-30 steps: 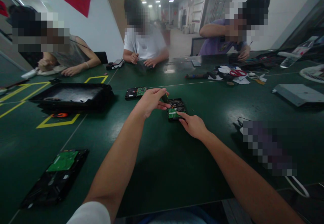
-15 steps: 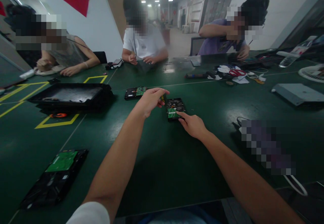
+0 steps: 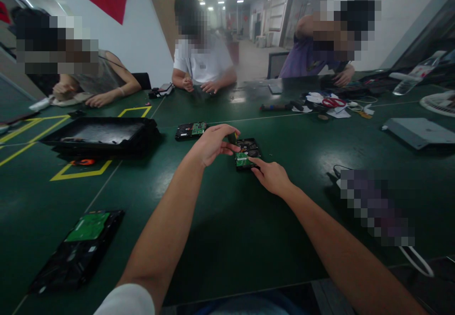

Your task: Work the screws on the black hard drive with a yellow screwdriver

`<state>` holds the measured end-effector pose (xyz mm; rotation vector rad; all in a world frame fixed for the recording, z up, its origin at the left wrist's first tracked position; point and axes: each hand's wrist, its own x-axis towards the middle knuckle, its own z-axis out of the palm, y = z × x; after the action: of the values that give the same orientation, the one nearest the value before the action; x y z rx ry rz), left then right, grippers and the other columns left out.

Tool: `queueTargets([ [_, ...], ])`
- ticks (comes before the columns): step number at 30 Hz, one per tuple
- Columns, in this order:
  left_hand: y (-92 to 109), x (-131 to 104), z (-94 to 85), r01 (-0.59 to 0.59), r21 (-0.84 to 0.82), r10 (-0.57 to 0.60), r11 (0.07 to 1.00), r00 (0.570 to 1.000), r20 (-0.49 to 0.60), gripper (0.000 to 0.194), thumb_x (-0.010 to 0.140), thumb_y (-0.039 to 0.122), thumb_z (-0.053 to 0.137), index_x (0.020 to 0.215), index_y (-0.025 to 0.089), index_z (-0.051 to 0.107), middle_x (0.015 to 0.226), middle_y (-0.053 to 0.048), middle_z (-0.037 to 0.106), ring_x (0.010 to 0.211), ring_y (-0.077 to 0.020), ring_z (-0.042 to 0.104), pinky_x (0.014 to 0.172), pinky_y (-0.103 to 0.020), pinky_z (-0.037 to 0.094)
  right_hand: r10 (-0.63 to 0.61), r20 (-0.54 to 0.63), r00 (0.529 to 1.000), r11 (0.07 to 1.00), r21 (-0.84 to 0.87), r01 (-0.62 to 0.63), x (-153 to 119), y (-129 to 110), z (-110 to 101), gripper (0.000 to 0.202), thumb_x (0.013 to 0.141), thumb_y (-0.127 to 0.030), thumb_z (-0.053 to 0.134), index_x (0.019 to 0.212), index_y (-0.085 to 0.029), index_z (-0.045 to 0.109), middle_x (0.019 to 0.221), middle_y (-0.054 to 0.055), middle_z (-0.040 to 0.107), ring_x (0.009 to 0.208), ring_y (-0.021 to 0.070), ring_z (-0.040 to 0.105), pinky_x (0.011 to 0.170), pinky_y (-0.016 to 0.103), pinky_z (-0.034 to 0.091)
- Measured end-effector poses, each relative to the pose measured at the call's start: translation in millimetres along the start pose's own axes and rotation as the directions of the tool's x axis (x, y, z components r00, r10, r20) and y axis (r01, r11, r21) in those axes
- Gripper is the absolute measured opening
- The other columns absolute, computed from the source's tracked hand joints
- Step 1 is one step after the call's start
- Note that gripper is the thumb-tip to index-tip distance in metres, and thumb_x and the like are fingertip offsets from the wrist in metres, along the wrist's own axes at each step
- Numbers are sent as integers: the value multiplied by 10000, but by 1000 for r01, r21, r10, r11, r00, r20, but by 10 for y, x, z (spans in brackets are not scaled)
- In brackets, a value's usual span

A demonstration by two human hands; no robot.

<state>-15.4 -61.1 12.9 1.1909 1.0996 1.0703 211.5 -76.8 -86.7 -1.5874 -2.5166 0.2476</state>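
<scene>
Two bare hands: both at work over one hard drive (image 3: 251, 150), near the middle of a dark green table (image 3: 241, 239).
Left hand (image 3: 217, 143): fingers closed on a small dark item (image 3: 232, 138) with a yellow edge, probably a tool; its lower end is hidden, so whether it touches the drive cannot be told.
Right hand (image 3: 273, 176): index finger on top of the drive, thumb against its near side, apparently gripping that corner to keep it steady.
Middle drive: lies flat, underside up, its green circuit board (image 3: 242, 160) in place.
Specks (image 3: 270, 154): tiny, on the table just right of the drive; too small to tell whether they are screws.
Far drive (image 3: 191, 131): just beyond the left hand, board on, untouched.
Near drive (image 3: 71, 263): at lower left, well apart from both hands, its board also on.
Progress: the middle drive looks under way rather than finished, with no board lifted off; work on the other two, done or remaining, cannot be judged.
</scene>
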Motion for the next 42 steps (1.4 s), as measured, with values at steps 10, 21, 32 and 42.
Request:
queueTargets([
  [10,-10,-4,13,35,-24,-35,999,999,-2,201,908,338,618,1030,178,633,1015,-104,745,664,-188,744,544,-269,555,-1,-26,1000,1000,1,1,-3,15,38,493,1083,-466,383,1555,-341,452,1067,60,767,877,233,716,748,325,508],
  [21,-35,19,-7,4,14,-4,1000,1000,11,227,893,347,629,1027,173,688,1003,-101,738,592,-130,675,494,-235,489,-5,-20,1000,1000,-8,5,-3,16,29,492,1082,-465,383,1553,-343,458,1052,59,768,880,236,717,747,330,516],
  [32,-37,31,13,41,-34,-39,999,998,55,226,892,359,608,991,170,682,985,-99,713,620,-160,721,493,-238,528,-3,-2,1000,1000,-9,3,-1,11,3,498,1081,-472,378,1554,-340,463,1060,68,771,892,250,721,746,341,519],
  [42,-1,7,-4,27,-80,-25,996,999,27,223,902,357,554,1030,191,629,1017,-98,735,704,-209,762,586,-292,595,-9,-30,1000,1000,26,10,-12,10,7,494,1087,-487,348,1538,-337,485,1019,55,770,822,222,710,708,317,493],
])
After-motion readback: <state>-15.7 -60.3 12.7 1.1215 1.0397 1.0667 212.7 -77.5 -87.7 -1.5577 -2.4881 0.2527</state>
